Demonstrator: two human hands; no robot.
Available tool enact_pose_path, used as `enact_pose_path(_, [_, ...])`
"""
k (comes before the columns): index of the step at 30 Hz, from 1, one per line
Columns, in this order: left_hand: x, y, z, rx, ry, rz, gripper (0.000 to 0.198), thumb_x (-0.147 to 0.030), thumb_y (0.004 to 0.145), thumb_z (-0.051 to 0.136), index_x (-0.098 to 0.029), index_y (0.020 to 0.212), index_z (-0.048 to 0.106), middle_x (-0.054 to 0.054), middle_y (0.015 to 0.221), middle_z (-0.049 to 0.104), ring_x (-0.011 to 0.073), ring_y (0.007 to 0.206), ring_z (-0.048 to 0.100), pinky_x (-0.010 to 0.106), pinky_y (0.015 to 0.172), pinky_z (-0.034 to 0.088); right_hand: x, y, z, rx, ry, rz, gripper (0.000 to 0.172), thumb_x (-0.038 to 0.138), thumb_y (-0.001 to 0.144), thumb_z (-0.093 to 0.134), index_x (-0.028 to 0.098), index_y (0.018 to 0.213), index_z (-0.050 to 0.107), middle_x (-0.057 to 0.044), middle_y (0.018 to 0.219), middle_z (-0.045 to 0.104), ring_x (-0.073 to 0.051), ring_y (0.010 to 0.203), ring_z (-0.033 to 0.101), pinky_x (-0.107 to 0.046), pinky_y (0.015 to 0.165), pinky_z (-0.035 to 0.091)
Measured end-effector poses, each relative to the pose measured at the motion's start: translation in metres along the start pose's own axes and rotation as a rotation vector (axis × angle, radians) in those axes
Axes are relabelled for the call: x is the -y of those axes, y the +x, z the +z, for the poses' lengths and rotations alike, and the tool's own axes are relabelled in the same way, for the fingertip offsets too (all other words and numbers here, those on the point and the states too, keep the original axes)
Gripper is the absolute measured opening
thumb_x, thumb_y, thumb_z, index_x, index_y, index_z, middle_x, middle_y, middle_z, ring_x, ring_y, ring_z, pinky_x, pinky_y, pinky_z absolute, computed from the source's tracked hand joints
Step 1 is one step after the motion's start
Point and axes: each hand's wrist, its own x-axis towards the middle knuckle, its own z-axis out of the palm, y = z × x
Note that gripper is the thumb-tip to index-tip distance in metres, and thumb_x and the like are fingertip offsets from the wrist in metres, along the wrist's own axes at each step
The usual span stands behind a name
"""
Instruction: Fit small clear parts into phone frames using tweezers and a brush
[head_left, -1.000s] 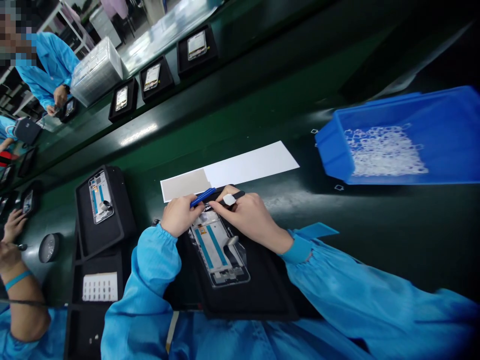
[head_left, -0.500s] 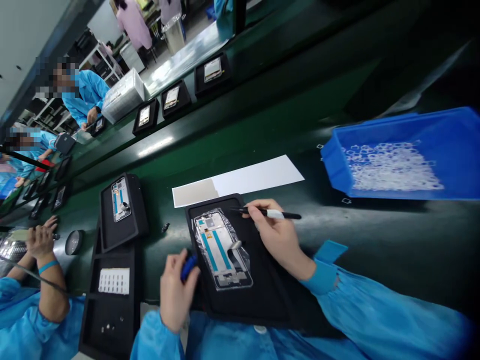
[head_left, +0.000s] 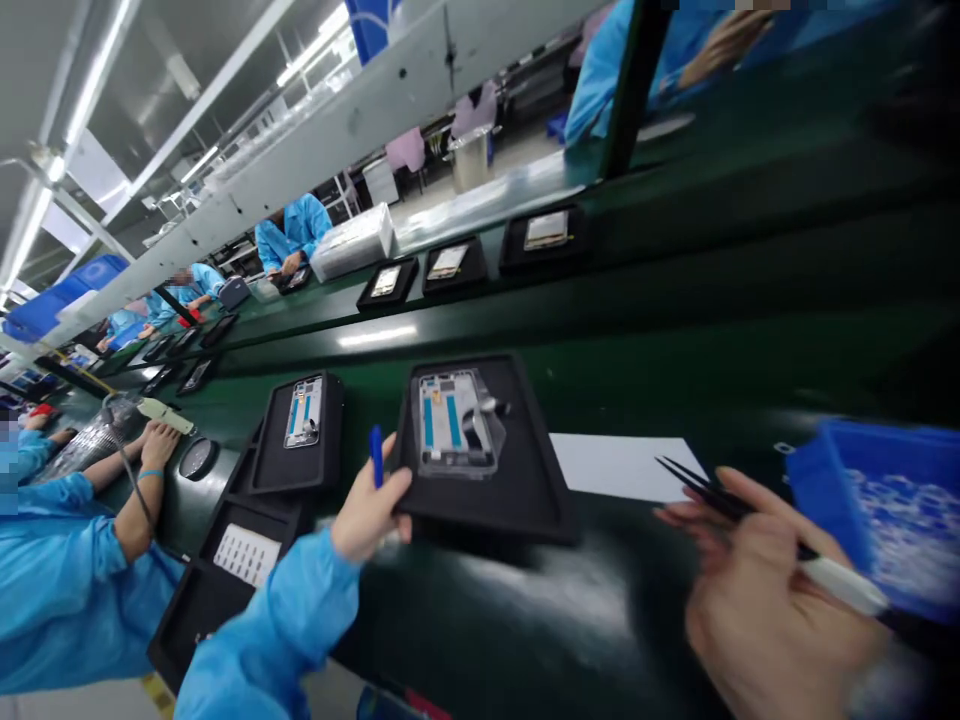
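Observation:
My left hand grips the left edge of a black tray, thumb on top, holding it tilted over the bench. A small blue stick-like thing stands up at the fingers of that hand; its kind is unclear. In the tray lies a phone frame with two blue strips, a loose flex piece and clear film around it. At the right, my right hand is closed around black tweezers with a white grip section. Their tips are slightly apart, above a white paper strip, with nothing visible between them.
A blue bin of small white rings stands at the right. To the left, another tray with a phone frame rests partly on a compartment tray. Several trays line the far ledge. A co-worker's hands are at the left.
My left hand has taken hold of the tray's edge and moved it away from my body. My right hand with the tweezers has moved right, off the tray. The view has shifted upward and left.

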Motion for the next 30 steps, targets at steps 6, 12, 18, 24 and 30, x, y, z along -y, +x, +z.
enact_pose_path(6, [-0.058, 0.118, 0.034, -0.137, 0.128, 0.064, 0.052, -0.021, 0.099, 0.039, -0.008, 0.149, 0.029, 0.022, 0.124, 0.058, 0.0061, 0.056, 0.066, 0.015, 0.032, 0.018, -0.006, 0.004, -0.001, 0.171, -0.203, 0.04, 0.061, 0.065, 0.085, 0.049, 0.017, 0.121, 0.06, -0.009, 0.085, 0.066, -0.023, 0.067, 0.063, -0.05, 0.079, 0.052])
enact_pose_path(12, [-0.057, 0.09, -0.013, -0.271, 0.269, 0.234, 0.045, -0.028, 0.086, 0.067, -0.014, 0.128, 0.06, 0.013, 0.118, 0.068, 0.0205, 0.094, 0.071, 0.018, 0.06, 0.049, -0.02, -0.007, -0.004, 0.308, -0.171, 0.052, 0.059, 0.067, 0.085, 0.051, 0.021, 0.122, 0.055, -0.01, 0.086, 0.073, -0.026, 0.067, 0.068, -0.045, 0.069, 0.057])
enact_pose_path(18, [-0.044, 0.032, -0.162, -0.682, 0.468, 0.199, 0.034, -0.035, 0.081, 0.07, -0.017, 0.11, 0.068, 0.01, 0.115, 0.07, 0.0299, 0.125, 0.055, 0.031, 0.096, 0.048, -0.05, -0.031, 0.045, 0.736, -0.072, 0.119, 0.05, 0.058, 0.076, 0.063, 0.021, 0.11, 0.06, -0.013, 0.1, 0.075, -0.025, 0.081, 0.072, -0.039, 0.073, 0.059])
enact_pose_path(24, [0.004, 0.017, -0.214, -0.659, 0.46, -0.003, 0.038, -0.043, 0.081, 0.07, -0.01, 0.101, 0.072, 0.012, 0.101, 0.075, 0.029, 0.113, 0.064, 0.032, 0.094, 0.05, -0.044, -0.091, 0.172, 0.992, 0.015, 0.326, 0.038, 0.047, 0.072, 0.067, 0.025, 0.103, 0.06, -0.012, 0.12, 0.069, -0.025, 0.103, 0.068, -0.037, 0.076, 0.056])
enact_pose_path(30, [0.009, 0.011, -0.21, -0.604, 0.301, 0.0, 0.057, -0.034, 0.082, 0.073, -0.011, 0.132, 0.057, 0.012, 0.115, 0.071, 0.0227, 0.108, 0.067, 0.027, 0.092, 0.053, -0.032, -0.124, 0.219, 0.961, 0.069, 0.363, 0.044, 0.036, 0.061, 0.078, 0.024, 0.099, 0.06, -0.006, 0.105, 0.072, -0.022, 0.09, 0.069, -0.039, 0.083, 0.055])
